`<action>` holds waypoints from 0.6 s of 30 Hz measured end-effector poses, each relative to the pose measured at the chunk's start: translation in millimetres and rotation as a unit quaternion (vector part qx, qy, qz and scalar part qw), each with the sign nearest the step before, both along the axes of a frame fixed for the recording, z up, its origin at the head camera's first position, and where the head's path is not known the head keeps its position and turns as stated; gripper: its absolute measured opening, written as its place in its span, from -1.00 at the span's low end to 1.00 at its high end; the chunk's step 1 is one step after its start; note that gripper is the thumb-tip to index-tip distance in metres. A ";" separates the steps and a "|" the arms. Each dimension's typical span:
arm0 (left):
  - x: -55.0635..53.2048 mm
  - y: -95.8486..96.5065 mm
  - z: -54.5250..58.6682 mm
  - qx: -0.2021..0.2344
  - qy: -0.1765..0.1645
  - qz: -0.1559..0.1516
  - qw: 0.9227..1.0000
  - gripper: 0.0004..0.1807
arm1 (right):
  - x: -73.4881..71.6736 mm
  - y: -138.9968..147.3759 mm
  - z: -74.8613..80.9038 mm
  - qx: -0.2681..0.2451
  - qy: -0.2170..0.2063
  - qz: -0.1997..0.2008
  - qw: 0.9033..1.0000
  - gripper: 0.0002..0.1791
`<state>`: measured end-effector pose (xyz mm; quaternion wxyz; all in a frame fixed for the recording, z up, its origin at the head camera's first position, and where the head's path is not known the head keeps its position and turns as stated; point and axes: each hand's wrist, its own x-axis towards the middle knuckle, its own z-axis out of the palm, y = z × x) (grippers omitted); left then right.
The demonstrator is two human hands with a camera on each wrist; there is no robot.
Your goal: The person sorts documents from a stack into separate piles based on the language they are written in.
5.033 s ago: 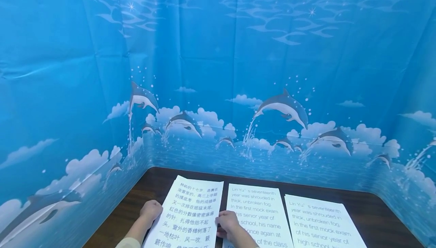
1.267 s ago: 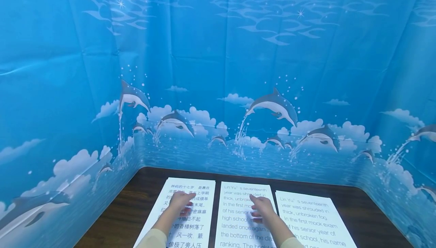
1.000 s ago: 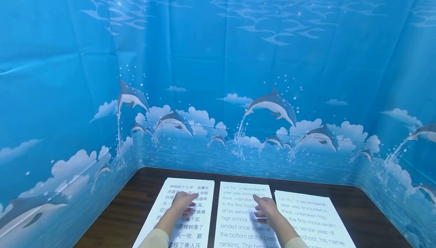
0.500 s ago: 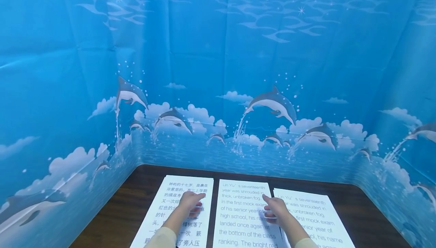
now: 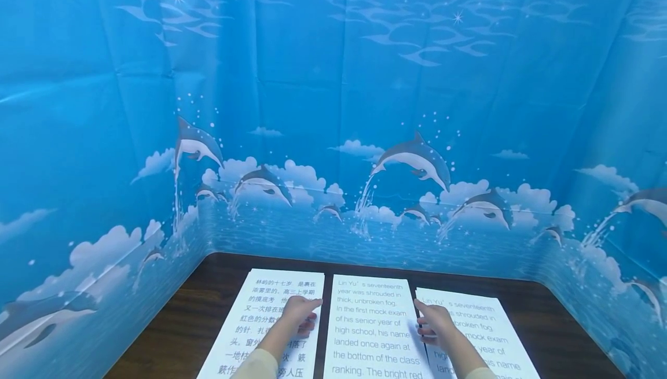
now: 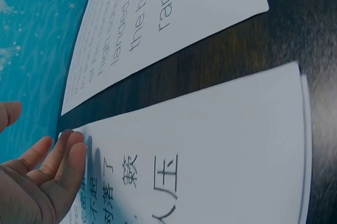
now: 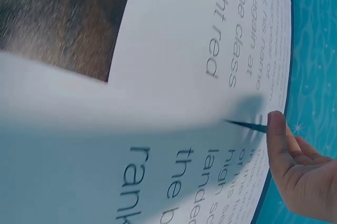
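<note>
My left hand hovers over the right part of a stack of white sheets with Chinese print, its thumb stretched out and its fingers loosely bent around nothing. A middle stack of sheets with English print lies flat beside it. My right hand is at the seam between that stack and a right-hand stack of sheets with English print, covering some of its text. In the right wrist view the loosely bent right fingers are near the sheets; I cannot tell whether they touch. Neither hand holds anything.
The dark wood table shows left of the stacks and behind them. A blue backdrop with dolphins and clouds rises along the back and the sides. A narrow dark strip separates the left and middle stacks; the right stack nearly meets the middle one.
Five seconds ago both hands held the Chinese-print stack by its sides; now it lies released. Over the last second both hands have drifted right, the right one from the middle stack to the seam.
</note>
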<state>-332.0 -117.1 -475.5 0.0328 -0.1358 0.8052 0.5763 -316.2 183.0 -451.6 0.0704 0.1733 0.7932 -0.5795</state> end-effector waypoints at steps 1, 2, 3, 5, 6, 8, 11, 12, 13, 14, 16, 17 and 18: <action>-0.1 1.4 0.1 -0.002 -0.002 0.000 1.000 -0.54 | -0.4 1.5 -0.8 0.003 -0.004 -0.003 1.000 -0.17; -0.2 2.7 -0.1 -0.002 -0.004 0.001 1.000 -0.54 | -0.9 2.8 -1.7 0.006 -0.008 -0.007 1.000 -0.17; -0.2 3.9 -0.1 -0.003 -0.006 0.002 1.000 -0.52 | -1.6 4.2 -2.7 0.008 -0.012 -0.013 1.000 -0.18; 0.6 6.2 0.1 0.000 -0.007 0.004 1.000 -0.48 | -2.7 6.4 -5.0 0.013 -0.018 -0.022 0.999 -0.19; 1.1 7.3 -0.3 0.001 -0.008 0.006 1.000 -0.45 | -3.1 7.0 -6.0 0.014 -0.021 -0.026 0.999 -0.19; 2.3 9.2 -0.8 0.007 -0.008 0.009 1.000 -0.39 | -3.8 7.5 -7.6 0.019 -0.030 -0.033 0.999 -0.19; 4.9 12.7 -0.2 0.012 -0.007 0.012 1.000 -0.32 | -4.0 7.4 -8.5 0.028 -0.043 -0.040 0.998 -0.21; 5.5 14.1 0.1 0.013 -0.008 0.014 1.000 -0.31 | -3.9 7.4 -8.4 0.031 -0.046 -0.043 0.998 -0.22; 6.1 15.7 0.9 0.014 -0.010 0.015 1.000 -0.31 | -3.7 7.5 -8.4 0.033 -0.047 -0.044 0.997 -0.22; 6.5 17.3 1.5 0.014 -0.011 0.018 1.000 -0.32 | -3.4 7.9 -8.3 0.035 -0.047 -0.043 0.997 -0.22; 6.1 20.0 2.7 0.012 -0.016 0.024 1.000 -0.33 | -3.0 8.1 -8.0 0.037 -0.045 -0.042 0.997 -0.21; 5.1 21.0 2.6 0.011 -0.019 0.027 0.999 -0.34 | -2.9 8.3 -7.7 0.036 -0.044 -0.040 0.998 -0.21; 4.2 21.9 2.7 0.012 -0.022 0.030 0.999 -0.34 | -2.5 8.4 -7.1 0.036 -0.041 -0.037 0.998 -0.20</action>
